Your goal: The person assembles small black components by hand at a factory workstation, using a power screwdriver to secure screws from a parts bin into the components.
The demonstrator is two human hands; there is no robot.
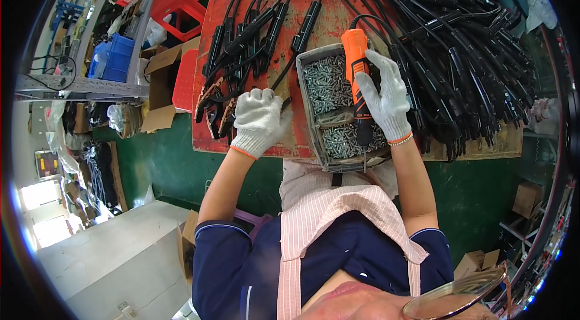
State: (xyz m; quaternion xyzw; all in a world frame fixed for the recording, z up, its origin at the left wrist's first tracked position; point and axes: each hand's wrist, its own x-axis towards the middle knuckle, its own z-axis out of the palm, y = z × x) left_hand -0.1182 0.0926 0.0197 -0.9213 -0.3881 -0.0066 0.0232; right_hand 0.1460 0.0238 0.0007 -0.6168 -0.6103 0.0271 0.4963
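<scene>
A red plastic stool (179,1) stands left of the red desk (329,9). Cardboard boxes (162,84) sit below it (one open), with a blue crate (118,54) further left

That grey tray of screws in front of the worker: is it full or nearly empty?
Well stocked: the grey tray shows heaps of silvery screws in both sections, partly hidden by the right hand holding an orange screwdriver.

Assembly workshop: cable bundles (459,36), screw tray (329,87), cluttered shelving (78,24).
</scene>
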